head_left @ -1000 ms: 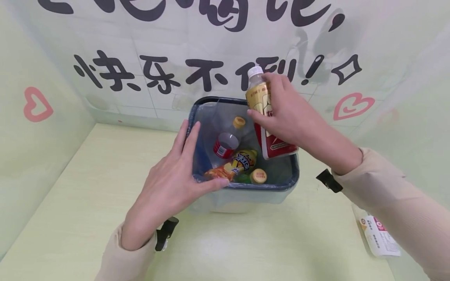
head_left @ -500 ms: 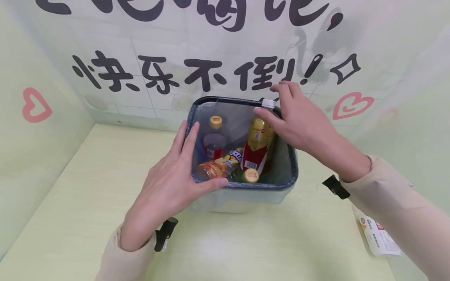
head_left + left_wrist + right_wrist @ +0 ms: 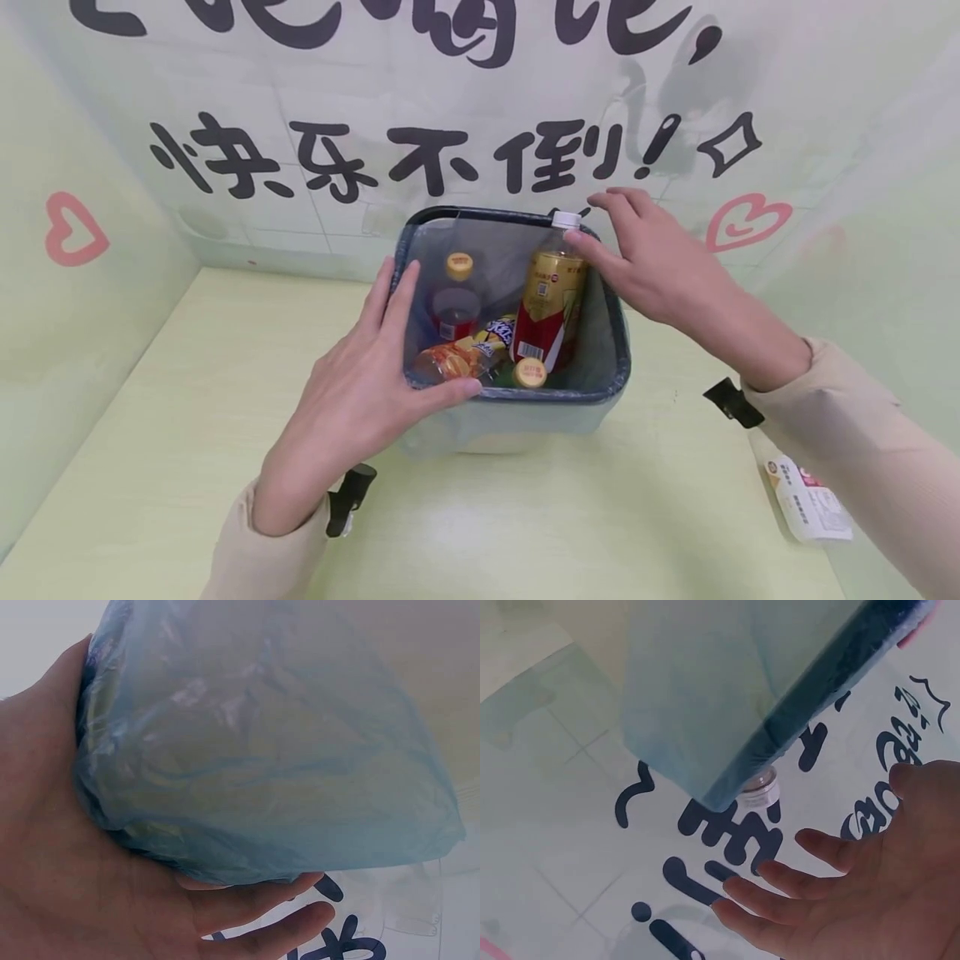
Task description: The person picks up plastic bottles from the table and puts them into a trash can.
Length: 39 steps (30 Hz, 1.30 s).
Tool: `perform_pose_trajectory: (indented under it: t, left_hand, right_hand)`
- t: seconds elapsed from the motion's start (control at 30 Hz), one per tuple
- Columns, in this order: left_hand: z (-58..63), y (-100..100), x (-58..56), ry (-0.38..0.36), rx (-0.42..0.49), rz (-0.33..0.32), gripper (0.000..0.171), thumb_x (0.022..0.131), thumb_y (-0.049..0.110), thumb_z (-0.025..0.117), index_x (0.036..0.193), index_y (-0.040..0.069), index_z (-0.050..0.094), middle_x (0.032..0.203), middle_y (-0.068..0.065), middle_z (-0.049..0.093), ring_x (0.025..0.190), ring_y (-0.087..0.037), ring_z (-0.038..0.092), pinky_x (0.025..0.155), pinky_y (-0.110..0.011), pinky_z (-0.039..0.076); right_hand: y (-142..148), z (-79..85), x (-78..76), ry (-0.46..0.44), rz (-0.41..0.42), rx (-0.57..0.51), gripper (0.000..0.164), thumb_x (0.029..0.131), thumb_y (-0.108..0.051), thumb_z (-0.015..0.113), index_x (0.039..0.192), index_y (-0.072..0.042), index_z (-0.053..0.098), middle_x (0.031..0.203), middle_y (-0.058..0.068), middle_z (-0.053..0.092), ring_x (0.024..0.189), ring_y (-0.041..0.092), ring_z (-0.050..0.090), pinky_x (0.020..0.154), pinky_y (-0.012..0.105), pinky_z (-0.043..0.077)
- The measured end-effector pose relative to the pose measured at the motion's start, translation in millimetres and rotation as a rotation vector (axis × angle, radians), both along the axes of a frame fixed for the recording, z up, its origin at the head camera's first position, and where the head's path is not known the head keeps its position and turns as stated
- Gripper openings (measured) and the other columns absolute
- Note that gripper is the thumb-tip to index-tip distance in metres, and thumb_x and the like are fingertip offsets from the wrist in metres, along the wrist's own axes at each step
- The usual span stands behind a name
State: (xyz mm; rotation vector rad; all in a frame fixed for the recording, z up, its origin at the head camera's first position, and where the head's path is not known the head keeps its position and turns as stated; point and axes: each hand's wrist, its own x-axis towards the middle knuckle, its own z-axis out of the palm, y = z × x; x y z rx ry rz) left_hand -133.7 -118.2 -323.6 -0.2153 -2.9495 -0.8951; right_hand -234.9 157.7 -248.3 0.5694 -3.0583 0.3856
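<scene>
A bin (image 3: 547,417) with a thin blue plastic bag over its rim stands on the table. My left hand (image 3: 352,375) lies around its near-left corner, fingers straight along the left side and thumb along the front rim. In the left wrist view, the bag (image 3: 262,765) covers the bin's wall beside that palm. A gold-and-red drink bottle (image 3: 547,308) with a white cap leans inside the bin's right side. My right hand (image 3: 660,258) hovers by that cap, its fingers spread and holding nothing. In the right wrist view, the cap (image 3: 761,789) shows past the rim, apart from the fingertips.
Also in the bin are a clear bottle (image 3: 456,300) with an orange cap, an iced tea bottle (image 3: 468,354) on its side and another orange cap (image 3: 530,372). A white-labelled bottle (image 3: 810,500) lies at the table's right edge. A printed wall (image 3: 315,225) stands behind.
My right hand lowered the gold-and-red bottle into the bin, let go and drew off to the right. The clear bottle inside shifted left and stands more upright. My left hand stayed at the corner.
</scene>
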Motion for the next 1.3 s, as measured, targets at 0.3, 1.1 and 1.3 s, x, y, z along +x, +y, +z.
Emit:
perform_pose_trajectory:
  t: [0.3, 1.1, 1.3]
  left_hand:
    - [-0.7, -1, -0.3, 0.004, -0.004, -0.002, 0.125, 0.066, 0.092, 0.054, 0.16, 0.032, -0.001, 0.167, 0.003, -0.006, 0.123, -0.042, 0.054, 0.077, -0.051, 0.05]
    - [0.5, 1, 0.0, -0.001, -0.013, 0.001, 0.125, 0.066, 0.092, 0.054, 0.161, 0.031, -0.001, 0.166, 0.003, -0.008, 0.123, -0.041, 0.055, 0.071, -0.046, 0.05]
    - [0.3, 2, -0.4, -0.006, -0.018, 0.003, 0.125, 0.066, 0.091, 0.055, 0.16, 0.031, -0.001, 0.166, 0.003, -0.008, 0.122, -0.041, 0.055, 0.07, -0.045, 0.05]
  right_hand:
    - [22, -8.1, 1.3, -0.032, -0.039, -0.011, 0.081, 0.099, -0.065, 0.037, 0.156, -0.009, 0.026, 0.158, 0.021, 0.026, 0.138, 0.044, 0.035, 0.107, 0.062, 0.031]
    - [61, -21.7, -0.6, -0.11, -0.09, -0.028, 0.084, 0.1, -0.062, 0.037, 0.158, -0.006, 0.017, 0.156, 0.027, 0.025, 0.139, 0.046, 0.031, 0.109, 0.064, 0.024]
    - [75, -26.2, -0.1, -0.142, -0.115, -0.041, 0.087, 0.099, -0.064, 0.036, 0.159, -0.006, 0.012, 0.159, 0.027, 0.019, 0.138, 0.049, 0.03, 0.109, 0.067, 0.021]
